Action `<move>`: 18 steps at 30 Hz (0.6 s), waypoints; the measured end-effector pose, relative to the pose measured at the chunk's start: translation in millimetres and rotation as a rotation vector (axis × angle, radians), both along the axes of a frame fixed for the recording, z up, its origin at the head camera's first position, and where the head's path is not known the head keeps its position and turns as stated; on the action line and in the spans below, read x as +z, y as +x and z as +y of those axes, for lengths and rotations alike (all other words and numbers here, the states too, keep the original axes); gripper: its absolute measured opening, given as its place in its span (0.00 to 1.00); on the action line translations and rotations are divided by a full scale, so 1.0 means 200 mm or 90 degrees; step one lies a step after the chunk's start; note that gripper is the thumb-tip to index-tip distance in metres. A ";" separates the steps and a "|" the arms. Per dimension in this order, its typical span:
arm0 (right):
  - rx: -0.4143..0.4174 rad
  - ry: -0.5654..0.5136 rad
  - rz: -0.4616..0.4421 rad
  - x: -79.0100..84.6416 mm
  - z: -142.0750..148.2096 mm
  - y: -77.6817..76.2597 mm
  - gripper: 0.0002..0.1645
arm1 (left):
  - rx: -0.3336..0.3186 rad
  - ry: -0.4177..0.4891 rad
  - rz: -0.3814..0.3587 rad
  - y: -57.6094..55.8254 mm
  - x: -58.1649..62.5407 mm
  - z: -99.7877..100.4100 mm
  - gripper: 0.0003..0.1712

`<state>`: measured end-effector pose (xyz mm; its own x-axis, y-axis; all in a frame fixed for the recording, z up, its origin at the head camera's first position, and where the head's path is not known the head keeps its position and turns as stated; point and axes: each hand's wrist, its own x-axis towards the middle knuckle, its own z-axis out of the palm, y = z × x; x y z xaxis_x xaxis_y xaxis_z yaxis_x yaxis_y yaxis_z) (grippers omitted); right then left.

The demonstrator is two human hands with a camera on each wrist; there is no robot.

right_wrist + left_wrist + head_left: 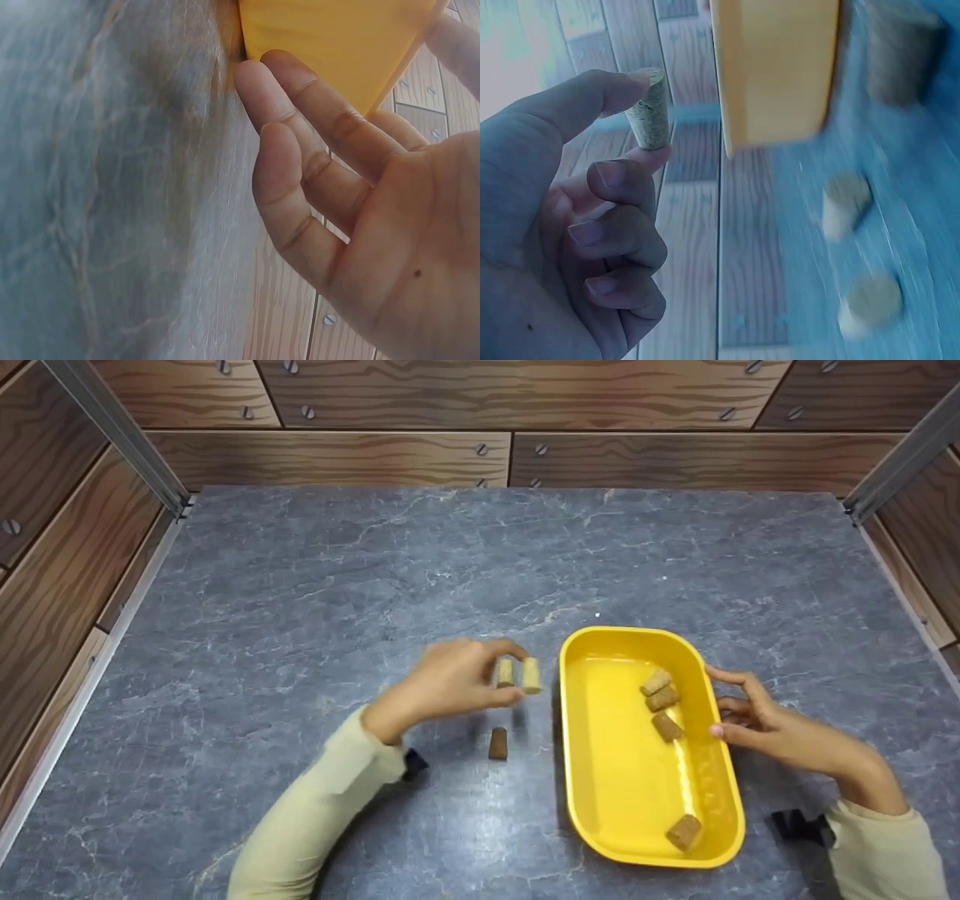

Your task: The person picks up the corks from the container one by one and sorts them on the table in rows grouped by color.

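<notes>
Between thumb and index finger, my left hand pinches a pale tapered cork, held up just left of the yellow tub. The left wrist view shows the same cork at the fingertips, the other fingers curled beneath. Near that hand, a pale cork with a dark base and a brown cork stand on the table. My right hand touches the tub's right side, thumb tip at the rim, fingers loosely bent against the outer wall. Several corks lie inside the tub.
The blue-grey marbled tabletop is bordered by wood-patterned panels at the back and both sides. Metal posts rise at the far corners. Dark straps show at the wrists.
</notes>
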<state>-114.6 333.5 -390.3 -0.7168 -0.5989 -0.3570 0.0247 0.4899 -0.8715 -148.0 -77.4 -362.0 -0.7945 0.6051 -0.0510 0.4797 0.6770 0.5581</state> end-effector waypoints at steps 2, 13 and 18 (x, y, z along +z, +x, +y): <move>-0.005 0.005 -0.004 0.00 0.00 0.00 0.40 | 0.029 -0.002 -0.009 -0.01 -0.01 -0.07 0.27; -0.004 -0.001 -0.002 0.00 0.00 0.00 0.39 | 0.119 -0.025 -0.021 -0.04 -0.04 -0.34 0.26; -0.003 0.001 -0.003 0.00 0.00 0.00 0.39 | 0.139 -0.037 -0.044 -0.06 -0.06 -0.40 0.26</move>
<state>-114.7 334.1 -390.3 -0.7184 -0.5944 -0.3614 0.0314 0.4912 -0.8705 -160.0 -157.9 -374.1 -0.9000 0.4132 -0.1389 0.2803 0.7926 0.5416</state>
